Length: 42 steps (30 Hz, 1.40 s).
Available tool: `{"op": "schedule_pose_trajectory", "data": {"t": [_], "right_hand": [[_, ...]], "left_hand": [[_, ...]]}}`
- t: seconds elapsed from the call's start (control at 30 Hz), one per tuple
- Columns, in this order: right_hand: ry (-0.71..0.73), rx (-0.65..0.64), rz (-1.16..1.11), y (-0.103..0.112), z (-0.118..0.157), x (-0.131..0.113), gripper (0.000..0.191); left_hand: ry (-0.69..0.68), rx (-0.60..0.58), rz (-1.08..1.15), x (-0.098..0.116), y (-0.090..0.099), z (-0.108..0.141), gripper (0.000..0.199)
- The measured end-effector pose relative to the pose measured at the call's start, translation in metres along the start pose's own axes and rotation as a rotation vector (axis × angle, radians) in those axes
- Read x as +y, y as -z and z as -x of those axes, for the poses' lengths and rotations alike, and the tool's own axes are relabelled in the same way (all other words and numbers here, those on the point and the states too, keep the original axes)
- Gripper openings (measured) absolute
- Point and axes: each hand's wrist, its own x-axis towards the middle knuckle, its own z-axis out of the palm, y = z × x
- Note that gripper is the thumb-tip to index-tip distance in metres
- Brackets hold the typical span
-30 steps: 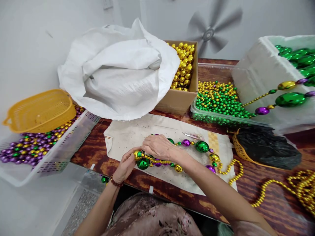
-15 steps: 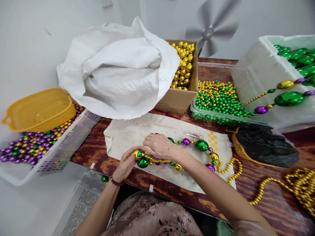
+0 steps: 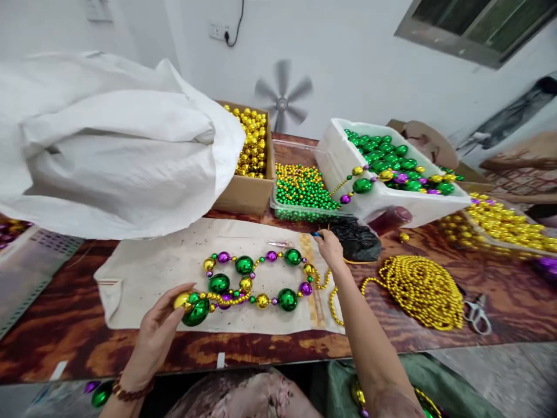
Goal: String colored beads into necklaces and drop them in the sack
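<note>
My left hand [image 3: 163, 322] pinches one end of a bead necklace [image 3: 287, 299], with a gold bead and a big green bead at the fingertips. The strand, of purple, green and gold beads, lies looped on a pale cloth [image 3: 152, 255]. Over the cloth's right end, my right hand [image 3: 331, 249] is closed around a small blue and dark object [image 3: 317, 234], mostly hidden by the fingers. A black plastic bag [image 3: 359, 239] is just beyond that hand. Small metal snips or tweezers [image 3: 278, 244] rest on the cloth behind the necklace.
A coil of gold bead chain [image 3: 420, 293] and scissors [image 3: 477, 314] lie at the right. Behind stand a carton of gold beads [image 3: 243, 194], a clear tray [image 3: 300, 212] of small beads and a foam box [image 3: 418, 203] of green beads. A white sack [image 3: 122, 168] bulks at left.
My right hand has left the necklace and moved right to beside the black bag, where it grips a small blue object. My left hand still holds the necklace end. The view has swung right.
</note>
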Motion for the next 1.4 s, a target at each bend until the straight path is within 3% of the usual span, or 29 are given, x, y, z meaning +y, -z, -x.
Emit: {"op": "schedule_pose_trajectory", "data": {"t": [0.13, 0.33, 0.5, 0.6, 0.67, 0.77, 0.87, 0.93, 1.03, 1.13, 1.23, 1.33, 1.4], "right_hand": [[0.051, -0.047, 0.061, -0.014, 0.002, 0.012, 0.025], [0.214, -0.062, 0.071, -0.021, 0.014, -0.006, 0.027], [0.547, -0.184, 0.013, -0.020, 0.056, -0.062, 0.030], [0.836, -0.348, 0.024, -0.034, 0.094, -0.105, 0.049], [0.925, -0.341, 0.063, -0.047, 0.115, -0.125, 0.053], [0.920, -0.230, 0.022, -0.060, 0.128, -0.137, 0.028], [0.749, -0.117, -0.207, -0.050, 0.120, -0.137, 0.020], [0.592, -0.025, -0.326, -0.026, 0.110, -0.137, 0.020], [0.454, 0.140, -0.536, 0.029, 0.104, -0.141, 0.020], [0.510, 0.323, -0.782, 0.099, 0.114, -0.148, 0.011], [0.588, 0.541, -0.850, 0.170, 0.141, -0.151, 0.014], [0.654, 0.779, -0.856, 0.239, 0.183, -0.141, 0.020], [0.593, 0.728, -0.861, 0.283, 0.218, -0.123, 0.018]], "left_hand": [[-0.055, 0.010, 0.053, 0.005, -0.012, -0.002, 0.043], [-0.105, 0.026, 0.101, 0.012, -0.012, -0.001, 0.040], [-0.128, 0.011, 0.152, 0.019, -0.018, -0.001, 0.040], [-0.141, -0.011, 0.157, 0.024, -0.023, -0.001, 0.039], [-0.160, -0.023, 0.148, 0.027, -0.024, -0.002, 0.039], [-0.207, -0.024, 0.134, 0.033, -0.023, -0.004, 0.037], [-0.263, -0.026, 0.118, 0.044, -0.022, -0.009, 0.037], [-0.321, -0.039, 0.113, 0.055, -0.025, -0.013, 0.037], [-0.438, -0.099, 0.067, 0.079, -0.035, -0.019, 0.036], [-0.569, -0.232, -0.009, 0.111, -0.058, -0.017, 0.034], [-0.717, -0.406, -0.059, 0.149, -0.091, -0.003, 0.036], [-0.813, -0.607, -0.131, 0.187, -0.131, 0.026, 0.038], [-0.837, -0.749, -0.166, 0.209, -0.157, 0.054, 0.039]]}}
